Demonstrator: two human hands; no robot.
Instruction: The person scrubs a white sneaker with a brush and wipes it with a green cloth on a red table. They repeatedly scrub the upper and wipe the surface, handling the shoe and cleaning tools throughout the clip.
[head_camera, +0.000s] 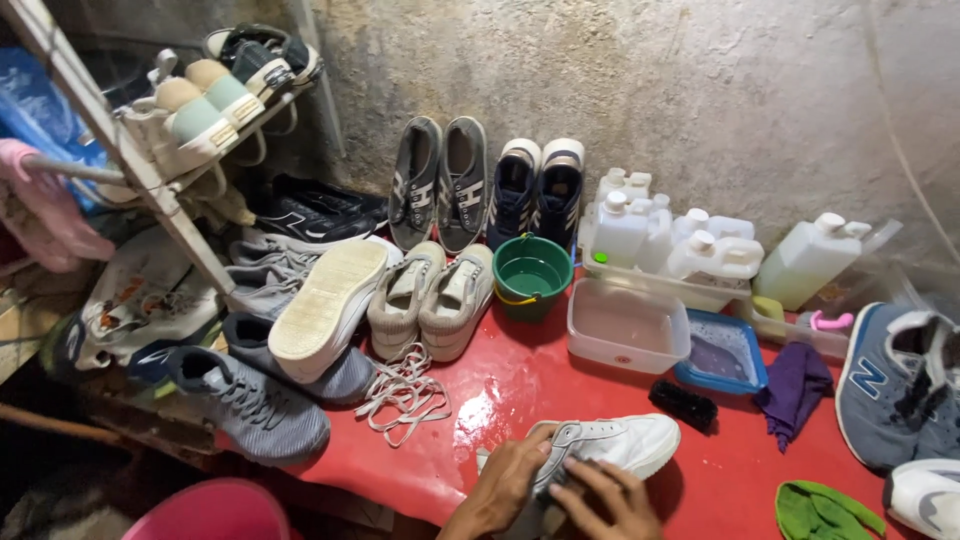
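Note:
A white sneaker lies on its side on the wet red table, near the front edge. My left hand grips the sneaker's heel end. Over its opening rests my right hand, fingers pressing down on it; whether it holds a cloth I cannot tell. A black brush lies just beyond the sneaker's toe. A pile of white laces sits to the left.
Pairs of shoes lean against the back wall, with a green bucket, clear tub, blue-rimmed tray and white jugs. A purple cloth, green cloth, blue sneaker, shoe rack and pink basin surround.

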